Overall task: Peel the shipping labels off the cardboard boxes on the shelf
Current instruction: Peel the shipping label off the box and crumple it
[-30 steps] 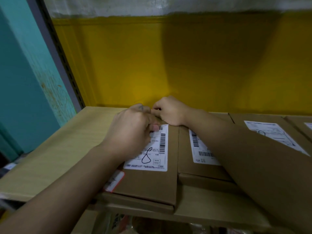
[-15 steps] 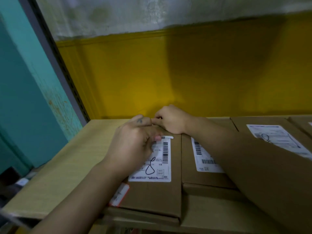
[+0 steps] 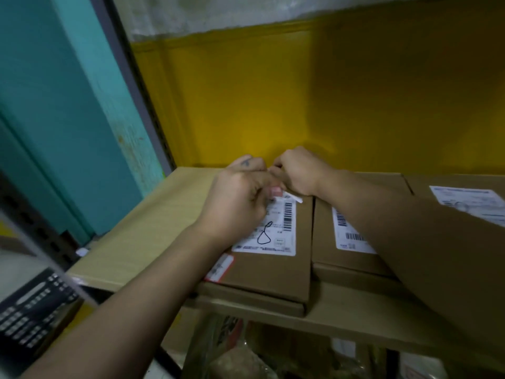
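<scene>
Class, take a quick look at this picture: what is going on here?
A person is peeling the shipping label off the leftmost cardboard box on the shelf. The left hand pinches the label's far edge, where a strip has lifted; the rest lies flat. The right hand curls beside it, its grip hidden. Two neighbouring labels lie flat.

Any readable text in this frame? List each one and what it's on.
Handwritten loop, maybe "8": left box's label.
Its print and barcodes: too small to read.
Blurred, unreadable: middle box's label.
Blurred, unreadable: right box's label.
Blurred, unreadable: red-bordered sticker.
</scene>
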A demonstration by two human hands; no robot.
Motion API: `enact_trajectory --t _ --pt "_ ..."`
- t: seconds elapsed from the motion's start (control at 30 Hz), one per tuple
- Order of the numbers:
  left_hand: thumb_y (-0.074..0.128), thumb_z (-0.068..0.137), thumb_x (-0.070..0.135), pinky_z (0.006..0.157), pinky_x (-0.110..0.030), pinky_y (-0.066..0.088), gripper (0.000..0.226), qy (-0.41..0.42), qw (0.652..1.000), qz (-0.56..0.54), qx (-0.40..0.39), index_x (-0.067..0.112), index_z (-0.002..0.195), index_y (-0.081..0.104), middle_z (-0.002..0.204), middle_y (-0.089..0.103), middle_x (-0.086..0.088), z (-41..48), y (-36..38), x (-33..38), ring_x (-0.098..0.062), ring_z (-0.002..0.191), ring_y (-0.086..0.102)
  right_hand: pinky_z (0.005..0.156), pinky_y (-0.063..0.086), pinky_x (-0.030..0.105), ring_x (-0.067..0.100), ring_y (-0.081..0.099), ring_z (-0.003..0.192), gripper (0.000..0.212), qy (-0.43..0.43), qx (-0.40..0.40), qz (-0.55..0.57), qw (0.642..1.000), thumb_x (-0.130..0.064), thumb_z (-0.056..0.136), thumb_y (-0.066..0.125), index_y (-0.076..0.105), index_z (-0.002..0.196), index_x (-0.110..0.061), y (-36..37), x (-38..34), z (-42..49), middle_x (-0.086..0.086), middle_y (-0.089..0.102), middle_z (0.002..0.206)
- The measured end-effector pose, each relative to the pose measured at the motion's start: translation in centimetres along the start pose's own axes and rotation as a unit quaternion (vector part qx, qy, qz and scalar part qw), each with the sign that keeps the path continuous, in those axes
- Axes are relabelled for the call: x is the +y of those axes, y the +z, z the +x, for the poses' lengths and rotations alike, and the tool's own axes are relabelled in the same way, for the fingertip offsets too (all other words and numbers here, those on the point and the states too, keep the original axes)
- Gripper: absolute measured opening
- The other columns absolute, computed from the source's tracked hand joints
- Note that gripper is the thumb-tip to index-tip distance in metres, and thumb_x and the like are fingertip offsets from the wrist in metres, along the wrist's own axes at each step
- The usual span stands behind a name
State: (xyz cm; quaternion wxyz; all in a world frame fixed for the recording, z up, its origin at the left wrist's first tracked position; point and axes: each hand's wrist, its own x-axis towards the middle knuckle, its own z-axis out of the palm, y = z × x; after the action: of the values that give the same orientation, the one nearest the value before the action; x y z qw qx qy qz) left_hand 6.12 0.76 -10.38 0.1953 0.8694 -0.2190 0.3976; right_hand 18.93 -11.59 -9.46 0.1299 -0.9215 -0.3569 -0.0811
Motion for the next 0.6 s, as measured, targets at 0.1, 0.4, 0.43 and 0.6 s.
enact_trajectory --t 0.1,0.4,0.43,0.6 --pt "0.067 0.08 0.001 0.06 -0.036 0.042 0.012 -0.002 1.0 -0.007 0.019 0.009 0.078 0.075 0.066 0.056 -0.004 -0.1 0.0 0.0 -0.024 0.065 0.051 0.064 0.035 0.03 0.032 0.058 0.088 0.033 0.007 0.024 -0.047 0.999 -0.039 0.1 0.041 0.061 0.083 -0.018 -0.2 -0.5 -0.3 0.01 0.057 0.084" --pt "0.067 0.075 -0.015 0.069 -0.015 0.037 0.023 -0.014 0.998 -0.026 0.053 0.006 0.078 0.076 0.071 0.051 0.007 -0.2 -0.3 0.3 -0.01 0.069 0.046 0.067 0.035 0.031 0.033 0.06 0.098 0.034 0.037 0.057 -0.128 0.989 -0.037 0.099 0.04 0.066 0.098 -0.015 -0.2 -1.5 0.1 0.015 0.065 0.103" --pt "0.067 0.075 -0.015 0.069 -0.016 0.038 0.023 -0.019 0.998 -0.029 0.056 0.007 0.078 0.076 0.071 0.052 0.008 -0.2 -0.3 0.4 -0.01 0.069 0.047 0.066 0.035 0.031 0.033 0.06 0.097 0.033 0.037 0.056 -0.134 0.989 -0.036 0.099 0.041 0.066 0.098 -0.015 -0.2 -1.5 0.1 0.015 0.065 0.103" --pt "0.068 0.077 -0.011 0.068 -0.021 0.04 0.019 -0.012 0.997 -0.037 0.072 0.006 0.078 0.076 0.067 0.055 0.003 -0.3 -0.7 0.8 -0.012 0.066 0.048 0.065 0.034 0.031 0.032 0.061 0.095 0.03 0.042 0.057 -0.147 0.987 -0.032 0.099 0.042 0.066 0.097 -0.014 -0.4 -1.8 0.1 0.015 0.065 0.103"
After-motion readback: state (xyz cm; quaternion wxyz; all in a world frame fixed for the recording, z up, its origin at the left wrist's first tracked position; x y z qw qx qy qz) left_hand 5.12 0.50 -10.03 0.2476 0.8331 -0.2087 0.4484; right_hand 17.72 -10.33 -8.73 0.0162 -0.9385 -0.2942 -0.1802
